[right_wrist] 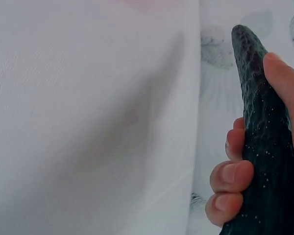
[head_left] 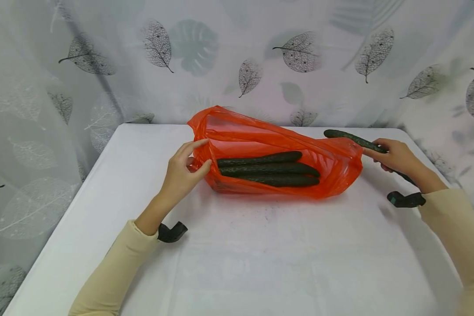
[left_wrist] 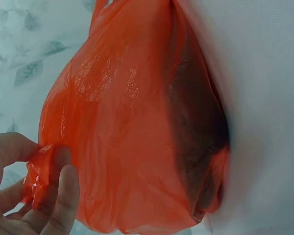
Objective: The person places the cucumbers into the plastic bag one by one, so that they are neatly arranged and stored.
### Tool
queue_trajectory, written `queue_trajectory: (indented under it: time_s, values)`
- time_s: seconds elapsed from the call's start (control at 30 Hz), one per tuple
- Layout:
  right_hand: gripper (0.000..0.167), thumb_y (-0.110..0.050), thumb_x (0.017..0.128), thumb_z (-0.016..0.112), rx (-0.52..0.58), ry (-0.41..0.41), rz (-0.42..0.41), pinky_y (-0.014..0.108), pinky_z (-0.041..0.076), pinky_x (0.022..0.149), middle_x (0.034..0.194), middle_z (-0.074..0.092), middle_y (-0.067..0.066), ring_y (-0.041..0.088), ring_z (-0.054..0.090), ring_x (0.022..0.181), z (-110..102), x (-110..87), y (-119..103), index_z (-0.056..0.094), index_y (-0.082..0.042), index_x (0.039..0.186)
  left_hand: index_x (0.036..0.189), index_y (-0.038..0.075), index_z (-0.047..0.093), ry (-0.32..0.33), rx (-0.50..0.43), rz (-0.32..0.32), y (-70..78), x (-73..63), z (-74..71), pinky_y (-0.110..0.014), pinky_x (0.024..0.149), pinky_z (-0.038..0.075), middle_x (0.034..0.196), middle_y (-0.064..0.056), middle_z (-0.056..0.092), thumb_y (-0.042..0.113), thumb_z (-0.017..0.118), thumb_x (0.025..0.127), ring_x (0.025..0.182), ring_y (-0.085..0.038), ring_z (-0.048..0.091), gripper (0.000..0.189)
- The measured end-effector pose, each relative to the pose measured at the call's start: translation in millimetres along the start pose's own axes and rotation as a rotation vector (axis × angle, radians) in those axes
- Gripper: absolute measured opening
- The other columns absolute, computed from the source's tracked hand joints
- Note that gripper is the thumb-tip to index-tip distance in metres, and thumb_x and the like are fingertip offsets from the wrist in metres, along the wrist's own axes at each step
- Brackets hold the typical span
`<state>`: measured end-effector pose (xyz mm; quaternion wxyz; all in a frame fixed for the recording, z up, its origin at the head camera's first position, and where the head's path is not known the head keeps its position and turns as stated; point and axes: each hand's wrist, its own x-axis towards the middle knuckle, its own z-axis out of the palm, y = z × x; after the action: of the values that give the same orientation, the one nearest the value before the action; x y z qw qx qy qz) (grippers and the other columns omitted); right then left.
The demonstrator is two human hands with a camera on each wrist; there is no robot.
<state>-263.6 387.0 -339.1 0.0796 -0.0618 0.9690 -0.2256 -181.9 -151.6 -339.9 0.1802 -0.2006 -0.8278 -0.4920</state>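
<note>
A red plastic bag [head_left: 335,164] lies on its side at the back of the table, its mouth facing me. Inside it, several dark green cucumbers [head_left: 270,169] lie side by side. At the bag's left end my left hand [head_left: 181,169] pinches its edge; in the left wrist view a gathered bit of plastic [left_wrist: 39,176] shows between fingers and thumb. To the right of the bag, my right hand [head_left: 403,158] grips another cucumber [head_left: 351,138], held above the table with its far end behind the bag's right corner. The right wrist view shows fingers wrapped around this cucumber [right_wrist: 267,142].
A white cloth covers the table [head_left: 260,254]. Behind it hangs a leaf-patterned curtain [head_left: 229,57], which also runs along both sides. Dark wrist-worn pieces [head_left: 171,232] sit at both cuffs.
</note>
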Motion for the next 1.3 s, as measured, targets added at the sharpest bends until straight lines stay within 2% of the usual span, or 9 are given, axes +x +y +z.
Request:
queue_trajectory:
  time_s: [0.1,0.27,0.53,0.63,0.83,0.97,1.3]
  values:
    - [0.052,-0.045,0.096,0.056,0.001,0.035,-0.003,0.031,0.043,0.047,0.062,0.051,0.007,0.022,0.048,0.049,-6,-4.6,-11,0.05,0.004,0.115,0.133,0.003,0.057,0.003,-0.001,0.002,1.1,-0.3,-1.7,-0.011,0.073,0.048,0.127,-0.013,0.057,0.004,0.068,0.088,0.1,-0.026,0.061,0.046]
    - [0.048,-0.046,0.095,0.058,-0.009,0.062,-0.009,0.031,0.041,0.047,0.056,0.049,0.006,0.023,0.047,0.047,-14,-11.2,-29,0.053,0.001,0.107,0.133,0.004,0.056,0.008,-0.002,0.002,2.2,-0.7,-3.6,-0.011,0.072,0.047,0.128,-0.014,0.056,0.004,0.069,0.088,0.1,-0.028,0.062,0.047]
    - [0.051,-0.048,0.094,0.059,-0.019,0.099,-0.011,0.031,0.039,0.049,0.056,0.049,0.008,0.023,0.047,0.047,-24,-25.1,-58,0.055,0.002,0.107,0.133,0.002,0.056,0.013,-0.008,0.021,3.0,-0.9,-4.6,-0.01,0.068,0.047,0.127,-0.016,0.056,0.004,0.068,0.088,0.092,-0.028,0.064,0.046]
    - [0.052,-0.048,0.093,0.06,-0.003,0.122,-0.011,0.031,0.039,0.048,0.058,0.051,0.009,0.023,0.047,0.048,-28,-31.9,-70,0.056,0.001,0.108,0.133,0.002,0.057,0.015,-0.008,0.032,2.6,-0.2,-5.0,-0.01,0.069,0.047,0.127,-0.015,0.057,0.003,0.068,0.088,0.094,-0.028,0.062,0.046]
    - [0.046,-0.044,0.092,0.064,0.032,0.179,-0.047,0.03,0.038,0.047,0.062,0.054,0.01,0.023,0.049,0.05,-31,-44.6,-92,0.058,-0.002,0.108,0.132,0.003,0.057,0.014,-0.002,0.038,1.3,0.3,-5.1,-0.011,0.065,0.047,0.125,-0.015,0.058,0.004,0.069,0.088,0.086,-0.026,0.064,0.046]
    - [0.041,-0.042,0.092,0.065,0.033,0.188,-0.071,0.029,0.038,0.048,0.062,0.054,0.01,0.022,0.05,0.052,-32,-51.4,-105,0.059,-0.003,0.105,0.132,0.003,0.057,0.017,-0.001,0.04,1.1,0.1,-4.7,-0.012,0.063,0.046,0.126,-0.014,0.058,0.004,0.069,0.087,0.079,-0.024,0.063,0.046]
    - [0.047,-0.037,0.09,0.07,0.056,0.163,-0.094,0.029,0.04,0.049,0.064,0.056,0.009,0.021,0.052,0.052,-30,-68.6,-136,0.059,-0.002,0.12,0.131,0.002,0.058,0.016,-0.003,0.042,2.9,-0.2,-3.7,-0.014,0.062,0.047,0.126,-0.014,0.057,0.005,0.069,0.087,0.073,-0.023,0.063,0.045]
